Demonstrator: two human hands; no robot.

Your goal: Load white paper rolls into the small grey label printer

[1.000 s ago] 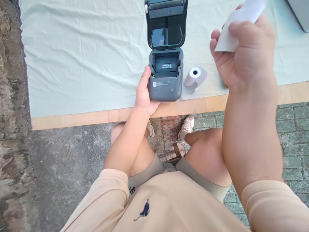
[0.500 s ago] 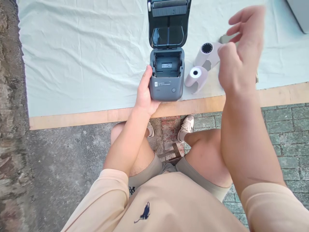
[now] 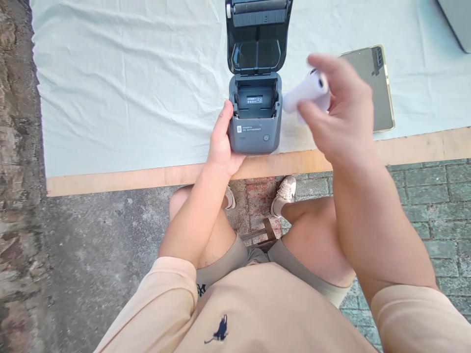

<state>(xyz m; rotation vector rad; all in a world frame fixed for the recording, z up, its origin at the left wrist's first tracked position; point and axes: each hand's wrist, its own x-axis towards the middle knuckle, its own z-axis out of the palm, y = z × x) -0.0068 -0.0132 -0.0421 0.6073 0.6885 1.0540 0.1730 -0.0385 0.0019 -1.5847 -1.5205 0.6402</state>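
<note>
A dark blue-grey label printer [image 3: 254, 137] stands near the table's front edge with its lid [image 3: 257, 44] swung up. Its paper bay is bare, with a small printed sticker on the bay floor. My left hand [image 3: 222, 144] wraps around the printer's lower left side, thumb along the wall. My right hand [image 3: 342, 108] grips a white label roll [image 3: 303, 95] between thumb and fingers, just right of the printer. The roll is tilted and blurred by motion. A second roll is mostly hidden behind the hand and the first roll.
A phone [image 3: 380, 93] in a clear case lies on the white cloth [image 3: 128, 88] right of my right hand. A grey flat object [image 3: 458, 19] sits at the far right corner. The wooden table edge [image 3: 147, 177] runs in front of my knees.
My right hand has come down and left from above the phone and taken hold of a label roll, tilting it. More of the phone shows. The left hand and printer stay put.
</note>
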